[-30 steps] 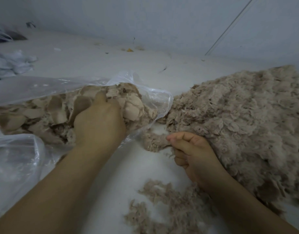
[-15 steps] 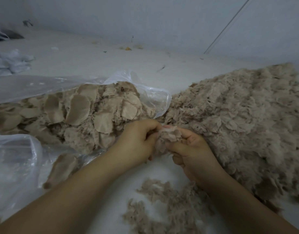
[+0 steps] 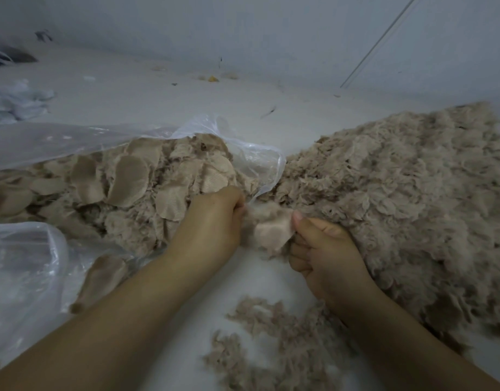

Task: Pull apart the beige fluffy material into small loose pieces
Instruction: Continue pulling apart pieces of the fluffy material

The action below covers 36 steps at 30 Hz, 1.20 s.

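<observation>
Since half a second ago the two hands have drawn a little apart, and the beige clump (image 3: 267, 231) between them is now stretching into a wider, thinner tuft instead of sitting bunched at the fingertips.

At the far left, a crumpled clear plastic sheet (image 3: 20, 266) is lying on the white surface (image 3: 169, 100), with a single flat beige disc (image 3: 102, 280) showing through it. Above that, an open clear plastic bag (image 3: 243, 148) is spilling compressed beige discs and fluff (image 3: 124, 179) toward the middle.

The left hand (image 3: 212, 221) is reaching in from the lower left, its fingers curling round the left end of the clump and gripping it just in front of the bag's mouth. The clump is hanging between the hands, slightly blurred, with a smooth pale patch facing the camera.

The right hand (image 3: 325, 255) is pinching the clump's right end, thumb on top and fingers curled beneath, its back resting against the big pile.

Below the hands, small loose shreds (image 3: 271, 342) are lying scattered on the surface. To the right, the large heap of already fluffed beige material (image 3: 407, 198) is filling that side, touching the bag's edge.
</observation>
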{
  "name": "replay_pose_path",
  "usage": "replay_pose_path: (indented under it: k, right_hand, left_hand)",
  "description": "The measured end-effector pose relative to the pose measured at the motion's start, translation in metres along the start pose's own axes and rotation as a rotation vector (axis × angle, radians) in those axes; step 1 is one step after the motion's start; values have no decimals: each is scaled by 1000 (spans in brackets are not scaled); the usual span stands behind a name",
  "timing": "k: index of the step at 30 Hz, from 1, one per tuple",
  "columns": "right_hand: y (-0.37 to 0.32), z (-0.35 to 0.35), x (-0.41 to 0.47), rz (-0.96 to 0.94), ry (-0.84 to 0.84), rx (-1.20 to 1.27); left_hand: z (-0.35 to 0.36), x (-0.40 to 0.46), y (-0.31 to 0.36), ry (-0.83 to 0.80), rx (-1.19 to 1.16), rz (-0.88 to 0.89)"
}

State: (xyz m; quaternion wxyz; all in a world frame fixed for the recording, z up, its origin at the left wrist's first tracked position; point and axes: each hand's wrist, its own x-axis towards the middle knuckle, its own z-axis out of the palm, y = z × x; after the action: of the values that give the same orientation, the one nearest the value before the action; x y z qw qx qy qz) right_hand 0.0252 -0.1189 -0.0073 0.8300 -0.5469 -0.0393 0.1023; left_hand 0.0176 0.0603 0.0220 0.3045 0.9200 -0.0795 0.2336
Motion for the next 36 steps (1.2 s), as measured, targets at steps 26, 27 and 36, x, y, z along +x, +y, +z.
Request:
replay_pose_path:
  k: [26,27,36]
  right_hand:
    - [-8,5,-5,21,-59,-10]
    - [-8,5,-5,15,-80,-43]
    - [-7,3,-4,48,-68,-69]
  left_hand:
    - [5,-9,17,-479,-801,-455]
    - [4,-8,17,-482,-779,-431]
    - [-3,-7,18,-439,-970,-505]
